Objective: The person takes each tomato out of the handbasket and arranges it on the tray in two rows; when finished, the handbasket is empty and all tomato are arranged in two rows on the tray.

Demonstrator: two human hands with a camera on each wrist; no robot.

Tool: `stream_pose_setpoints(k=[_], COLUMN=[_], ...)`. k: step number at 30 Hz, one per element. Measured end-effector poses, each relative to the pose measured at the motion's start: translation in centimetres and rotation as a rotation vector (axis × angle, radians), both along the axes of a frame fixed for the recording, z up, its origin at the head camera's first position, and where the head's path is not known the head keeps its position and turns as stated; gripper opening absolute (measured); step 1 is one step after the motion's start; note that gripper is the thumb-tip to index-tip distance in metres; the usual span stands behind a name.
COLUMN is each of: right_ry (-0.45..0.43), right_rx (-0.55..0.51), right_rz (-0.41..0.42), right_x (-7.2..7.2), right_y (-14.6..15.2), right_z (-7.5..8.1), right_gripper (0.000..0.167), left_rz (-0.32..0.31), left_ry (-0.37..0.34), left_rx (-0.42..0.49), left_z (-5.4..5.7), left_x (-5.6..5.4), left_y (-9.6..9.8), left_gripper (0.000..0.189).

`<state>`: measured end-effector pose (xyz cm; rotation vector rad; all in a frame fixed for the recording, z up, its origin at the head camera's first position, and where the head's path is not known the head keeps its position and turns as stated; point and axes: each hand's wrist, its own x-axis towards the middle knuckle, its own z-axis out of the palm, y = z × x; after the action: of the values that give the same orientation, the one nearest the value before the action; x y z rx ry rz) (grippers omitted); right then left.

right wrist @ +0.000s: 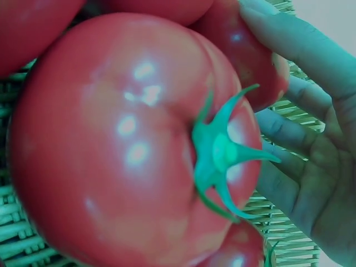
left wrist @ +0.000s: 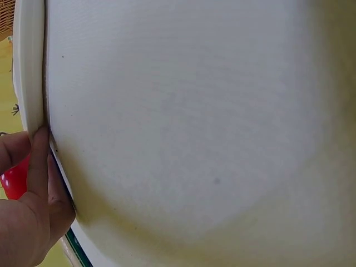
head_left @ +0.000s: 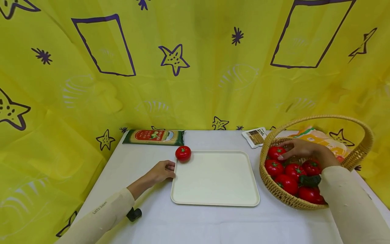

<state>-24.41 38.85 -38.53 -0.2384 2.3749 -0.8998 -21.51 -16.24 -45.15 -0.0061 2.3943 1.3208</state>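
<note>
My left hand (head_left: 159,172) pinches the left edge of a cream rectangular tray (head_left: 216,178); the left wrist view shows thumb and fingertips on the tray's rim (left wrist: 31,72). One red tomato (head_left: 183,154) sits at the tray's far-left corner. Over on the right, my right hand (head_left: 304,151) reaches into a wicker basket (head_left: 269,188) of several tomatoes. Its thumb and fingers are curled about a tomato (head_left: 275,153) at the basket's far-left side. A large tomato (right wrist: 122,139) with a green stem fills the right wrist view, partly hiding the gripped one (right wrist: 253,67).
A green and tan food packet (head_left: 153,137) lies behind the tray at left. At the back are a small white pouch (head_left: 256,137) and, behind the basket, an orange bag (head_left: 317,138). The basket's tall handle (head_left: 323,117) arches over my right hand. Yellow patterned cloth hangs behind the table.
</note>
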Motion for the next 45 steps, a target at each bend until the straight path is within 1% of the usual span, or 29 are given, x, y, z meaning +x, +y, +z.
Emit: stream_pose_setpoints(k=[2, 6, 9, 13, 16, 20, 26, 34, 38, 45], right_ry=[0.039, 0.085, 0.094, 0.090, 0.065, 0.064, 0.081, 0.104, 0.091, 0.082], right_rx=[0.047, 0.110, 0.091, 0.031, -0.025, -0.071, -0.075, -0.100, -0.113, -0.155], right_rz=[0.008, -0.001, 0.000, -0.004, -0.020, -0.022, -0.035, -0.022, -0.021, 0.005], right_x=[0.1, 0.5, 0.8, 0.9, 1.1, 1.3, 1.8, 2.6, 3.1, 3.8], right_y=[0.1, 0.3, 0.4, 0.8, 1.1, 1.3, 1.4, 1.3, 1.3, 1.2], right_z=[0.1, 0.3, 0.4, 0.4, 0.5, 0.7, 1.0, 1.9, 2.3, 2.8], right_gripper=[0.078, 0.081, 0.080, 0.076, 0.075, 0.074, 0.073, 0.071, 0.072, 0.071], left_rz=[-0.001, -0.001, -0.001, -0.007, -0.007, -0.004, -0.005, -0.009, -0.012, -0.024], left_ry=[0.001, 0.002, 0.001, 0.005, 0.007, 0.004, 0.009, 0.010, 0.009, 0.019], left_rx=[-0.007, -0.015, -0.019, -0.030, -0.030, -0.016, -0.014, -0.004, 0.001, 0.008], left_z=[0.0, 0.1, 0.2, 0.3, 0.2, 0.0, 0.1, 0.3, 0.3, 0.3], left_x=[0.0, 0.1, 0.1, 0.1, 0.1, 0.0, 0.1, 0.2, 0.2, 0.3], left_y=[0.0, 0.0, 0.1, 0.1, 0.1, 0.0, 0.1, 0.1, 0.1, 0.1], left_gripper=[0.046, 0.046, 0.047, 0.047, 0.047, 0.047, 0.046, 0.047, 0.047, 0.047])
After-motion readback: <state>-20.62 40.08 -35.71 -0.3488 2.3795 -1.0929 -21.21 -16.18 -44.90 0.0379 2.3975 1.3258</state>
